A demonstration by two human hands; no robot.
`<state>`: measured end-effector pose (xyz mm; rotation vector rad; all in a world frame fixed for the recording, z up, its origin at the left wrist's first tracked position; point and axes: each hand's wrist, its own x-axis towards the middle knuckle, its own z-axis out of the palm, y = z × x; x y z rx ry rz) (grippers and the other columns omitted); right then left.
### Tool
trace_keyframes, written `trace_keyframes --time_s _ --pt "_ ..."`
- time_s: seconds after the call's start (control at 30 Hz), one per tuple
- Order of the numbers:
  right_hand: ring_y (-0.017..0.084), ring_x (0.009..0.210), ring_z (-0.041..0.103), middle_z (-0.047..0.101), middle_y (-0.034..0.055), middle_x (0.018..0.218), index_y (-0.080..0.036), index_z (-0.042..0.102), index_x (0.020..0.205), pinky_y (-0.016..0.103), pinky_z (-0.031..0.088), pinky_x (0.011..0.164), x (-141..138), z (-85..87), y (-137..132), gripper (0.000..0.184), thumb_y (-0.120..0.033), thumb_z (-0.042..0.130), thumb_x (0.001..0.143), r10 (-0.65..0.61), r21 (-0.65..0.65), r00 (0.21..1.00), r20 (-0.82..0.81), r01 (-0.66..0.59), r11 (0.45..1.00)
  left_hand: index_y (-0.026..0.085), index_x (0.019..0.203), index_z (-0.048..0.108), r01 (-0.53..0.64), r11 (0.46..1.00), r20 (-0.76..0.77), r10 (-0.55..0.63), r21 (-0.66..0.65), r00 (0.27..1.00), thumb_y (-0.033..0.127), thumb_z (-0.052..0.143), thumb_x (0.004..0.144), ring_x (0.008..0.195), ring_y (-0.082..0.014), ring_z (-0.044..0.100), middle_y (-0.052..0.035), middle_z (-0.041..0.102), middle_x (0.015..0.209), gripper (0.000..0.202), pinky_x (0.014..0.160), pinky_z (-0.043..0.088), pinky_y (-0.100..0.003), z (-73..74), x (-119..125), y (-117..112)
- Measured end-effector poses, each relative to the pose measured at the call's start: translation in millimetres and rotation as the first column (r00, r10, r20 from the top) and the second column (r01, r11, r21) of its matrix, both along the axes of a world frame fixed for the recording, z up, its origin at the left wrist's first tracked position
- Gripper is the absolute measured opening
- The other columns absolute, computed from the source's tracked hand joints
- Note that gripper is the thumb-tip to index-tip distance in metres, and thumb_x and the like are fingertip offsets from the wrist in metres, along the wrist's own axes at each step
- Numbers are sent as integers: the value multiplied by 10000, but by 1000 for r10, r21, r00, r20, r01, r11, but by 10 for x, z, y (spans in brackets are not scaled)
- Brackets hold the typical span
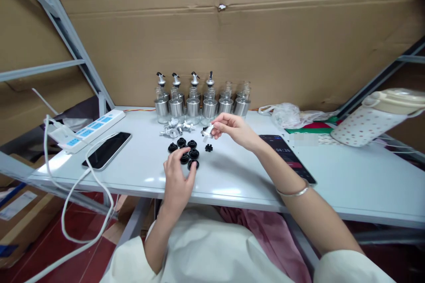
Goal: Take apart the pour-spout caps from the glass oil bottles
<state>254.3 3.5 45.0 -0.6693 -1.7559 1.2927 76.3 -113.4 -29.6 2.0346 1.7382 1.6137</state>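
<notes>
Both hands are working over the white desk point(348, 177). The right hand point(232, 129) is pinching a silver spout point(207, 131) between thumb and fingertips, holding it just above the surface. The left hand point(177, 179) is lying palm down with fingers narrowed onto the near edge of the black stoppers point(186, 150) - fingertips are touching one, but whether it is actually gripped I cannot tell.

Around them: a little pile of loose metal spouts point(174, 128) is sitting just behind the stoppers, and a small black ring piece point(208, 147) is lying under the held spout, slightly apart from the cluster. A row of glass bottles point(202, 107) is standing at the back against the cardboard wall point(232, 31) - four are wearing spouts, two on the right are not. A dark phone point(108, 150) is lying left of the stoppers, with a power strip point(88, 131) and white cable point(76, 185) beyond it. A second phone point(287, 157) showing a timer is lying partly under the right forearm. A plastic bag point(287, 114) and a dotted flask point(375, 119) are lying far right.

Nothing is blocking either hand; the stoppers are sitting between the two hands, closer to the left.
</notes>
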Motion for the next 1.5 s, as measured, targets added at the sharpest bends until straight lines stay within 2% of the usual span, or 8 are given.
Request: trace_keyframes --time_s 0.17,0.33,0.47,0.63,0.77,1.0,1.23,1.5 --pt "111 585 619 676 3 665 -165 590 801 278 483 608 -8 5 -14 333 -468 707 728 12 0 1000 -13 -12 1000 214 1130 541 14 998 -251 -31 -67 967 97 498 879 989 -222 558 -52 652 1016 280 822 374 -365 -30 33 4" --pt "119 595 629 678 4 667 -165 592 791 297 504 629 34 43 -37 315 -446 719 728 9 -34 999 -45 -10 999 199 1093 568 141 990 4 -141 8 990 123 483 896 803 -150 579 -22 611 852 227 740 447 -275 31 1 3" --pt "114 578 622 672 -11 658 -177 595 794 301 514 631 68 70 -35 315 -438 744 702 11 -78 988 -151 -24 997 203 1029 610 196 975 229 -216 107 949 175 542 879 781 -129 584 -17 607 852 167 748 484 -249 288 0 152" --pt "106 581 620 672 -20 675 -194 613 789 303 526 676 86 93 -15 305 -426 771 669 -59 -103 965 -256 33 994 183 920 646 348 922 232 -380 168 895 160 605 820 769 -125 598 -18 608 826 110 742 500 -245 638 27 486" --pt "101 592 622 675 -26 677 -202 609 759 288 528 681 102 96 15 307 -411 798 638 -103 -150 942 -320 57 987 180 935 610 460 869 321 -495 182 807 136 624 777 727 -101 594 7 589 773 164 706 504 -215 765 57 685" --pt "110 641 644 676 -33 696 -222 595 756 295 538 750 98 80 49 309 -402 810 628 -162 -191 904 -396 92 977 182 839 591 414 811 161 -512 412 844 180 596 834 801 -123 583 -18 581 832 7 729 497 -251 683 88 920" --pt "106 626 650 693 -34 686 -214 606 752 267 541 712 63 74 39 306 -404 811 628 -166 -128 892 -421 123 984 195 881 595 426 730 -101 -445 534 890 56 564 835 809 -115 568 -7 566 858 150 740 473 -258 570 73 924" --pt "88 587 642 700 -44 668 -221 630 753 231 538 664 150 127 75 260 -383 803 646 -178 -22 869 -462 189 982 199 901 575 568 738 231 -663 364 712 97 556 782 726 -93 530 13 524 774 158 647 444 -202 811 227 1097"
